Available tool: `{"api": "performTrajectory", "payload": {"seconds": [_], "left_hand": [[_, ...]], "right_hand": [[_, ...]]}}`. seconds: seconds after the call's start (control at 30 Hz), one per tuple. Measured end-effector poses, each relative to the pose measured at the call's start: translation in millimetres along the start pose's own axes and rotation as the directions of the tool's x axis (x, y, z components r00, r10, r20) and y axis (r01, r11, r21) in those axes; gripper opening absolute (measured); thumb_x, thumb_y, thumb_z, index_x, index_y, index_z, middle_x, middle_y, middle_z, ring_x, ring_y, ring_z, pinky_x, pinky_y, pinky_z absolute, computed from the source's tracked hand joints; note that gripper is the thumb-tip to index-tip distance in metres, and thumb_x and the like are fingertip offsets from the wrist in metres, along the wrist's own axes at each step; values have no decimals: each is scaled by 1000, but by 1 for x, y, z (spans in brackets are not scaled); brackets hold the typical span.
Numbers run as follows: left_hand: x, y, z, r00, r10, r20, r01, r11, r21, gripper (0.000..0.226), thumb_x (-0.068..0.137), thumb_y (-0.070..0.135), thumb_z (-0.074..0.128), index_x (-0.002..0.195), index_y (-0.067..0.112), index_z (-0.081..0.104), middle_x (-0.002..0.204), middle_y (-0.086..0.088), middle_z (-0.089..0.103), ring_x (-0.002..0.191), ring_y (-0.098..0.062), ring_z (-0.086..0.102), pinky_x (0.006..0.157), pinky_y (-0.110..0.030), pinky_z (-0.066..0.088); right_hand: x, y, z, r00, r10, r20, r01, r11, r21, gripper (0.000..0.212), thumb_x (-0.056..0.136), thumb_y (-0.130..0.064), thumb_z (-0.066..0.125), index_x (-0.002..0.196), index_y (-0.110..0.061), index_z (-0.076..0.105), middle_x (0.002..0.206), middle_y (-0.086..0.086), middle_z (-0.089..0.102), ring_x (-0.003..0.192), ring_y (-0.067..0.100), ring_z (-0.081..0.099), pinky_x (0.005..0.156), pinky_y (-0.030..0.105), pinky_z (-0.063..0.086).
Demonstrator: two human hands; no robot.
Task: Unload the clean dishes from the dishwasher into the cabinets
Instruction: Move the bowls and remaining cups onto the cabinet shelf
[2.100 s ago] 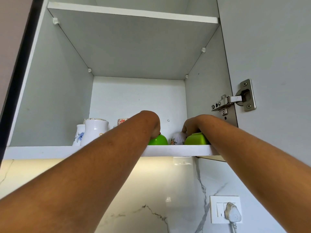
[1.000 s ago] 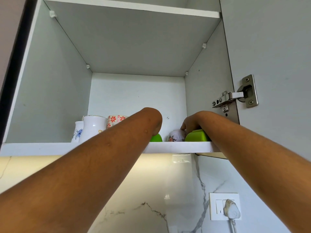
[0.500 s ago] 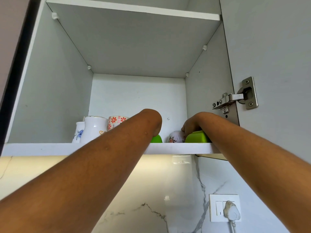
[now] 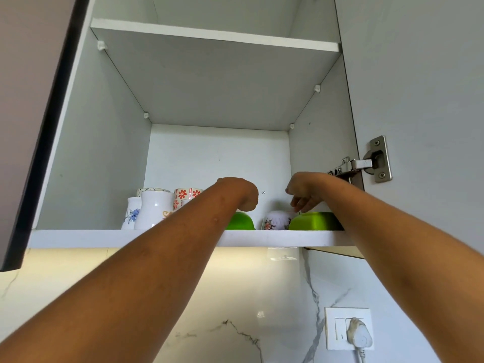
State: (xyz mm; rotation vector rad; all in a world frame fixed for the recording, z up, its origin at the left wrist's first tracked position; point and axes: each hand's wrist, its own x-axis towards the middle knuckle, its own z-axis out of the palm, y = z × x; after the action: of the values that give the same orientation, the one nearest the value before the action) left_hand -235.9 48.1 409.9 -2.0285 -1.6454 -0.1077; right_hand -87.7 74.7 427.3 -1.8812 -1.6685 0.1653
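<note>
Your left hand [image 4: 242,193] hovers over one green bowl [image 4: 239,221], grip hidden; your right hand [image 4: 303,193] hangs loosely spread above the other bowl [image 4: 313,221] on the shelf [image 4: 78,237]

Cup [image 4: 277,220] btwn two bowls [image 4: 242,221] on shelf [image 4: 275,238]

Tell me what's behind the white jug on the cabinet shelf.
Behind the white jug stand a cup with red flowers and the rim of a green-patterned cup. Their lower parts are hidden by the jug and the left forearm; anything further back is not visible.
</note>
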Motion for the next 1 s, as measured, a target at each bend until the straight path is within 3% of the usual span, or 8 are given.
{"api": "performTrajectory", "payload": {"seconds": [0.1,0.2,0.33,0.4,0.6,0.77,0.87,1.0], "left_hand": [[-22,1,-5,995,78,-56,-83,992,-99,53,95,3,29,143,21,37,151,2,32,138,-22,31,110,-30,28],[-41,-2,-8,991,106,-84,-119,979,-168,51,95,3,32,143,21,39,151,4,34,138,-18,31,108,-26,26],[-66,0,-4,993,67,-95,-88,969,-231,45,99,8,33,142,18,41,150,1,36,136,-19,34,105,-24,29],[-73,0,0,993,47,-107,-74,961,-268,42,98,10,35,139,16,45,147,-2,40,133,-21,39,105,-26,32],[-82,-2,16,978,-51,-205,-31,925,-378,37,93,17,41,123,25,60,131,-1,55,120,-24,49,99,-37,40],[-89,-7,29,955,-151,-257,15,885,-465,33,91,22,41,116,30,63,125,1,58,120,-24,48,109,-47,25],[-97,-8,38,916,-215,-338,21,869,-495,32,93,23,37,112,32,61,118,2,62,115,-22,51,111,-50,19],[-117,-1,56,804,-308,-508,16,866,-499,29,96,27,35,109,28,61,107,1,67,104,-24,57,107,-43,25]], "right_hand": [[-21,-4,-3,1000,-21,-3,21,998,59,42,103,-23,32,126,9,46,117,19,60,89,28,57,78,36,51],[-58,-11,-6,997,-37,68,55,957,-284,52,101,-38,36,139,-3,37,129,12,57,70,19,57,65,31,47],[-91,-11,-6,977,67,201,59,827,-559,65,95,-46,45,146,-8,30,151,11,33,129,30,43,94,34,39],[-96,-11,-1,977,59,203,77,795,-601,63,93,-45,50,142,-7,37,148,13,36,130,32,41,97,36,40],[-94,-21,21,992,-111,58,125,846,-518,54,85,-51,58,124,-13,55,122,7,57,110,27,56,87,33,43],[-90,-15,41,969,-157,-191,68,912,-404,55,76,-58,59,116,-21,55,93,-2,52,92,22,53,73,29,39],[-91,-7,39,963,-172,-208,107,951,-289,73,77,-74,45,124,-19,53,119,4,58,109,25,55,79,33,41],[-102,6,31,952,-168,-255,149,984,-94,75,90,-68,27,130,-10,51,135,13,52,120,32,50,92,38,41]]}}
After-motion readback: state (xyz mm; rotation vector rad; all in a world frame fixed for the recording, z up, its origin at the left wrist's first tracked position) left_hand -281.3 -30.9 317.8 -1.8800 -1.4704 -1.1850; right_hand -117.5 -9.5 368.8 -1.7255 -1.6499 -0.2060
